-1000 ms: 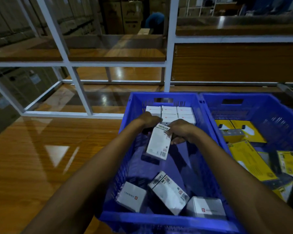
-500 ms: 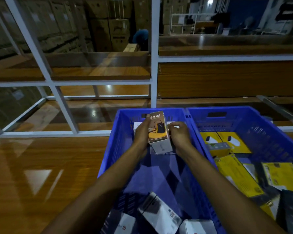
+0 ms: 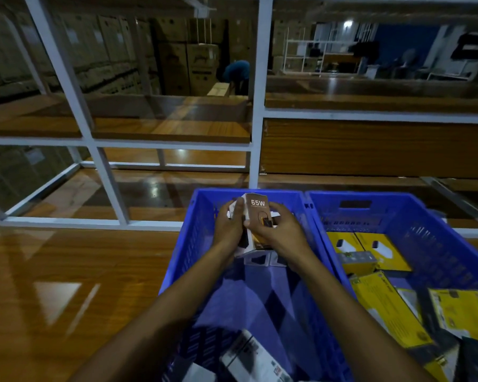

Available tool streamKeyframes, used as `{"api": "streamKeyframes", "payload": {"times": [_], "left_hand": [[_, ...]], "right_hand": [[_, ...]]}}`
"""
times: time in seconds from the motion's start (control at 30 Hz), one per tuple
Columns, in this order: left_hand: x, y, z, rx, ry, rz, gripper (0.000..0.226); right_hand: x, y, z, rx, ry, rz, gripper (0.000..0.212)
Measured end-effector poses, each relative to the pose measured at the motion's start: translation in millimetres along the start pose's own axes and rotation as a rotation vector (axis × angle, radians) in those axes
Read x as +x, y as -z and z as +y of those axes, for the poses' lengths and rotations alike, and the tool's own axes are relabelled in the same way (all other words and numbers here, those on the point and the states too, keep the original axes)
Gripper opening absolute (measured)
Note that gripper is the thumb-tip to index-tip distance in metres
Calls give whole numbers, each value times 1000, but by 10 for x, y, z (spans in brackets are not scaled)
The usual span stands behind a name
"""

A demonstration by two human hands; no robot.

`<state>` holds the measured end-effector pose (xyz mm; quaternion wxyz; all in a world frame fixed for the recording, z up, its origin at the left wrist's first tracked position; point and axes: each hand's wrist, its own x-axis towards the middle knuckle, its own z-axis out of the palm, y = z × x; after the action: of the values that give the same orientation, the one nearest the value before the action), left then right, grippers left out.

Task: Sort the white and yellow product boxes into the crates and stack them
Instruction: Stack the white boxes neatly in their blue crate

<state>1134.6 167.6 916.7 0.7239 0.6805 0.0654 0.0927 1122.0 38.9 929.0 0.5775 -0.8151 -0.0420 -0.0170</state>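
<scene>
both forearms reach forward side by side into the far end of the left blue crate (image 3: 184, 244). the left hand (image 3: 230, 228) wraps the left side of a white product box (image 3: 257, 209), thumb lying up along its edge; the right hand (image 3: 279, 232) curls round the right side, thumb pressed on the front face. both hands grip it firmly. the box stands nearly upright, long axis vertical, its top tipped slightly away, the "65w" face turned toward the camera. it is held just above a row of white boxes (image 3: 255, 260) at the crate's far wall. the right blue crate (image 3: 458, 260), touching the left one, holds yellow boxes (image 3: 387, 310). both crates sit on a wooden table (image 3: 66, 271).
</scene>
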Motion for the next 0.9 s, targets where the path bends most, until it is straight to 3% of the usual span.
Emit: {"api": "streamKeyframes", "payload": {"times": [0.17,0.3,0.5,0.67,0.8,0.9], "left_hand": [[-22,24,79,-189,171,30,42],[-76,32,68,-201,86,-65,30],[-76,83,62,-138,-25,-95,32],[-103,112,109,-164,-8,-101,32],[-119,147,148,-201,-7,-173,42],[-110,170,146,-140,-43,-230,47]], "right_hand": [[59,95,-2,284,-98,-12,29],[18,81,28,531,-246,-50,33],[41,73,75,676,-266,-82,34],[12,60,42,572,-264,-73,33],[33,70,47,329,-125,-54,61],[37,152,69,191,-60,-39,67]]}}
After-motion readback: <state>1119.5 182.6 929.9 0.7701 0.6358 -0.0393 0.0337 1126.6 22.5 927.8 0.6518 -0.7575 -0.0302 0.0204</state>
